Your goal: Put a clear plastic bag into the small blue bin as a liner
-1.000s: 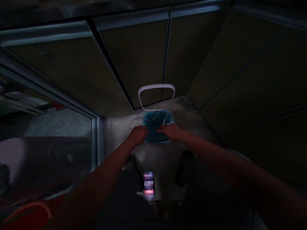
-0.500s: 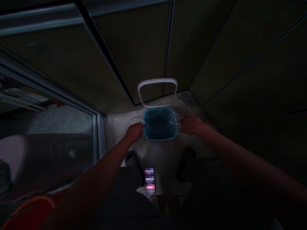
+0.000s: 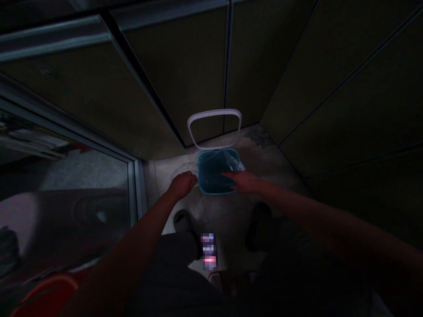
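A blue trash bin (image 3: 218, 193) stands on the floor in front of me, its white rim frame (image 3: 214, 114) tipped upright at the back edge. A clear plastic bag (image 3: 234, 161) lines it, spilling over the left side and bunched at the right. At the left rim, my left hand (image 3: 183, 184) is closed, pinching the bag's edge. My right hand (image 3: 246, 181) reaches over the right rim with its fingers stretched out above the bin's opening. Dim light hides the finer folds of the bag.
Dark wall panels (image 3: 175, 75) close in behind and to the right of the bin. A metal-framed glass door (image 3: 132, 189) is on the left. An orange bucket (image 3: 49, 295) sits at the lower left. My feet in slippers (image 3: 181, 220) flank the tiled floor.
My right hand has moved left from outside the right rim to over the bin's opening, its fingers now extended. The bag at the right has shifted; my left hand stays near the left rim.
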The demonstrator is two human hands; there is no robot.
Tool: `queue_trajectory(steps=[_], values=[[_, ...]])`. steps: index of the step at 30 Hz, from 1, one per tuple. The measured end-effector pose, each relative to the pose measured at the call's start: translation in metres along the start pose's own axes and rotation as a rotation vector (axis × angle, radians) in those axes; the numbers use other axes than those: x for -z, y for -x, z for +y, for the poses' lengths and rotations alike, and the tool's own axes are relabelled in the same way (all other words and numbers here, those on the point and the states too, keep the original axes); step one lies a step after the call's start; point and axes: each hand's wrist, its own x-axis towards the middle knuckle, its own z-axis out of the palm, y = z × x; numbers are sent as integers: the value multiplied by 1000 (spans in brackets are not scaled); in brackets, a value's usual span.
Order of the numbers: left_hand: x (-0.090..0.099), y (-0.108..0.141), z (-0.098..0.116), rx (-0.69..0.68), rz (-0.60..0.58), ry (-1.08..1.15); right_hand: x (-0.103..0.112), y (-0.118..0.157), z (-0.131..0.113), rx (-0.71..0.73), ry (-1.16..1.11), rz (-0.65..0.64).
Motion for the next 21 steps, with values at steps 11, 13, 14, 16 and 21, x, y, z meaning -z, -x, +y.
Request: queue_trajectory(steps=[11, 13, 14, 16, 21], values=[[-1, 15, 4, -19, 44, 6, 14, 8, 10, -40, 157, -171], [-2, 15, 5, -34, 62, 14, 14, 11, 10, -12, 159, -172], [-2, 15, 6, -42, 74, 22, 14, 12, 10, -3, 163, -168], [-3, 15, 7, -56, 95, 36, 17, 14, 9, -3, 184, -147], [-4, 20, 10, -82, 49, 9, 24, 18, 7, -57, 233, -112]])
